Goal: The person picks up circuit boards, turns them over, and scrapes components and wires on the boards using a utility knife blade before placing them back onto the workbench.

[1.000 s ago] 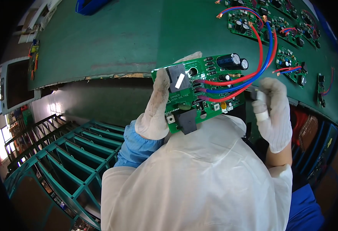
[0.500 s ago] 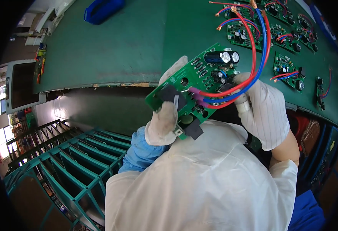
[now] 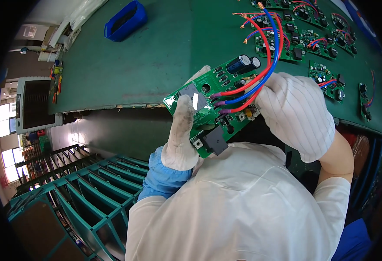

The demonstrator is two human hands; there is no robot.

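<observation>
My left hand [image 3: 182,130], in a soiled white glove, grips the left end of a green circuit board [image 3: 210,116], its thumb on top and fingers underneath. The board is tilted and raised in front of my chest. It carries black cylindrical capacitors [image 3: 243,64], dark square blocks and smaller parts. Red and blue wires [image 3: 274,58] rise from purple sleeves on the board and arc up to bare copper ends. My right hand [image 3: 295,113], in a striped white glove, is closed at the board's right edge beside the wires; its fingertips are partly hidden.
Several similar boards with wires [image 3: 325,80] lie at the right of the green bench [image 3: 156,61]. A blue bin [image 3: 126,21] stands at the far left. Teal rack dividers [image 3: 97,195] are at lower left, with a monitor [image 3: 36,104] beyond them.
The board has turned slightly, and its wires have swung left. My right hand has shifted inward over the board's right edge. My left thumb lies further up the board.
</observation>
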